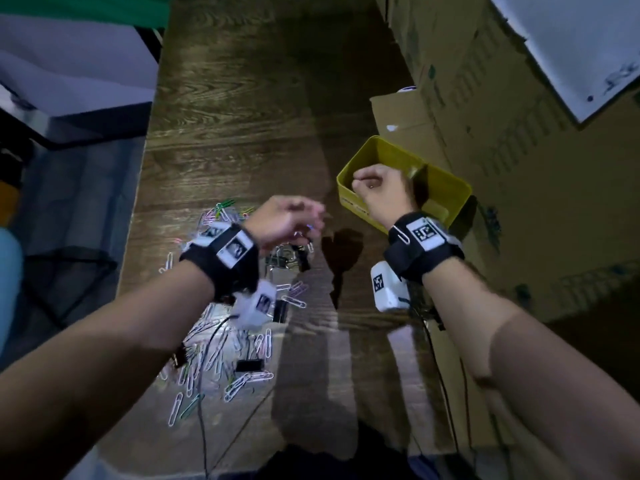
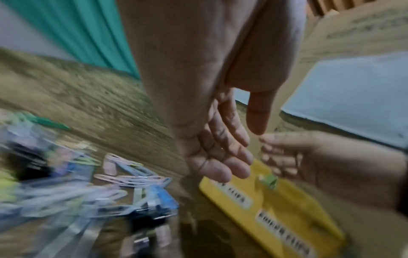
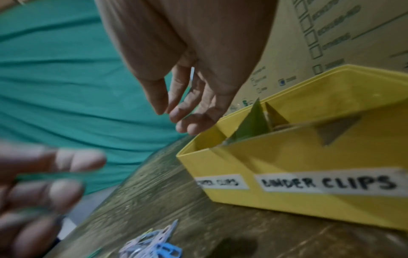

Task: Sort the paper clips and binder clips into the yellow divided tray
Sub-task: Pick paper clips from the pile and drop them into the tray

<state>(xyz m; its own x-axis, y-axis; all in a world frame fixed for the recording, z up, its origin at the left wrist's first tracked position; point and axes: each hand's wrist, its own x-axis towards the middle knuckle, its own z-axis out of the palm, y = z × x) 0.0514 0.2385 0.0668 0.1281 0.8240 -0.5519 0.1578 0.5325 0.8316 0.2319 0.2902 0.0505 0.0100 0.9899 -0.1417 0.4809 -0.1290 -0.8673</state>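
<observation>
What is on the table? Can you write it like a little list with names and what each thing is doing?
tray: yellow divided tray at the table's right side, labels on its front wall, one reading BINDER CLIPS
clips: paper clips and black binder clips mixed in a loose pile on the wooden table
left hand: above the pile, fingers relaxed, blurred
right hand: over the tray's left end
behind tray: cardboard boxes

Cardboard boxes [image 1: 485,98] crowd yellow tray [image 1: 349,195]; left approach open.
</observation>
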